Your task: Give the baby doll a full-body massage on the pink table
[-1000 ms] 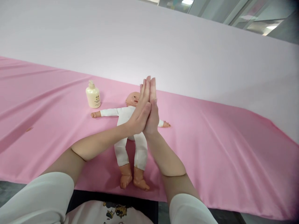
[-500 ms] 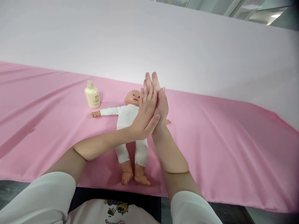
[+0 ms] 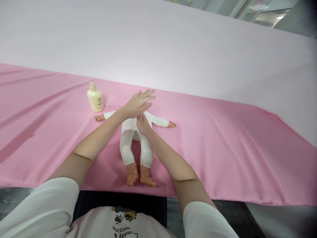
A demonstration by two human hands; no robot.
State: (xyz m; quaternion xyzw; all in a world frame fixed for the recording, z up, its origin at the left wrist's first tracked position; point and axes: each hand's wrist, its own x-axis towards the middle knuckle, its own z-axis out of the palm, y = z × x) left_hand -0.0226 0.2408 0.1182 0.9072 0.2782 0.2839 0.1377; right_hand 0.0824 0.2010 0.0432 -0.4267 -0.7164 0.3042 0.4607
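Observation:
A baby doll (image 3: 126,145) in white cloth lies on its back, feet toward me and arms stretched to the sides. Above its chest my left hand (image 3: 137,104) is held with its fingers spread, pointing right. Just below it, my right hand (image 3: 143,125) meets the left hand near the wrist; most of its fingers are hidden behind the left hand. Neither hand shows an object in it. My hands cover the doll's head and part of its chest. To the left, near one doll hand, stands a cream pump bottle (image 3: 95,99) with small dark print.
A pink cloth (image 3: 210,142) with folds covers the table and hangs at the near edge. Behind it rises a plain white panel (image 3: 158,43). A small brownish mark (image 3: 31,135) is on the cloth at the left. Glass panes show at the upper right.
Before, both palms were pressed together upright above the doll. Now my hands are lower and further left, with the right hand slid down toward the left wrist. The doll's other arm is uncovered.

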